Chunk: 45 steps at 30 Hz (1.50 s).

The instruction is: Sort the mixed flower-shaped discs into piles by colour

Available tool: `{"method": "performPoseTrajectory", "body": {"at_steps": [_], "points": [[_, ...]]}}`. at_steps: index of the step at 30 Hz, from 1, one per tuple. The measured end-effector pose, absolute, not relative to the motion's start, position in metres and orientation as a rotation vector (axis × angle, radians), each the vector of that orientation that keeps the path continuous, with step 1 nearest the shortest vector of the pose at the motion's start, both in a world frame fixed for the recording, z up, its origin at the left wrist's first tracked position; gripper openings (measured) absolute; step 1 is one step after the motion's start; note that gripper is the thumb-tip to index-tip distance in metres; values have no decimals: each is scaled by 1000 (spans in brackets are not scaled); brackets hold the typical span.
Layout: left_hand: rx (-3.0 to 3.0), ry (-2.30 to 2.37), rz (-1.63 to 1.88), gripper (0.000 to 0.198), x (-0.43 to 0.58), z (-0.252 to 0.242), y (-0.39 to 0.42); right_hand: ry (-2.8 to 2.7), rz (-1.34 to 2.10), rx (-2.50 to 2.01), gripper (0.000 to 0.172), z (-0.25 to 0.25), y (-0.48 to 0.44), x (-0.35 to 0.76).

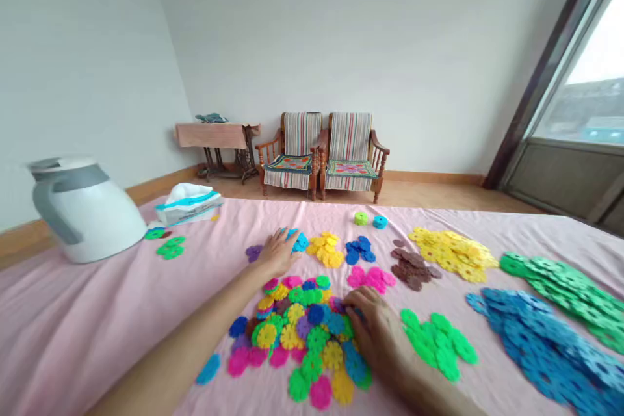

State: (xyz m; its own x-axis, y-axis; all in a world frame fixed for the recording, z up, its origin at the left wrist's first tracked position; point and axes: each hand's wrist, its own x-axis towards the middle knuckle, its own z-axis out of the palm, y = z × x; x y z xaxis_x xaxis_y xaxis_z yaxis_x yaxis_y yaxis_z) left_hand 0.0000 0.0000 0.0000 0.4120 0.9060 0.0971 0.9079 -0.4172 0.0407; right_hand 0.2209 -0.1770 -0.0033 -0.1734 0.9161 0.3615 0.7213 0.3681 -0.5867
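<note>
A mixed heap of coloured snowflake discs point(302, 335) lies on the pink cloth in front of me. My left hand point(277, 252) reaches past it, fingers spread flat beside a small cyan pile point(299, 242). My right hand point(377, 331) rests on the heap's right edge, fingers curled onto the discs; what they pinch is hidden. Sorted piles lie beyond: yellow point(326, 249), blue point(359, 250), pink point(371, 279), brown point(413, 267) and bright green point(436, 343).
A white kettle point(82, 208) and a tissue pack point(189, 203) stand at the left. Large yellow point(455, 252), green point(570, 289) and blue point(546, 344) disc piles fill the right. Two chairs point(322, 155) and a small table point(214, 136) stand by the far wall.
</note>
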Motion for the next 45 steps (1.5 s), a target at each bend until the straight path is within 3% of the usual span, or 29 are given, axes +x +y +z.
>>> {"method": "performPoseTrajectory", "body": {"at_steps": [17, 45], "points": [[-2621, -1625, -257, 43, 15, -16, 28, -1932, 419, -1376, 19, 0, -178, 221], [-2508, -1721, -601, 32, 27, -16, 79, -1946, 391, -1401, 18, 3, -176, 218]]}}
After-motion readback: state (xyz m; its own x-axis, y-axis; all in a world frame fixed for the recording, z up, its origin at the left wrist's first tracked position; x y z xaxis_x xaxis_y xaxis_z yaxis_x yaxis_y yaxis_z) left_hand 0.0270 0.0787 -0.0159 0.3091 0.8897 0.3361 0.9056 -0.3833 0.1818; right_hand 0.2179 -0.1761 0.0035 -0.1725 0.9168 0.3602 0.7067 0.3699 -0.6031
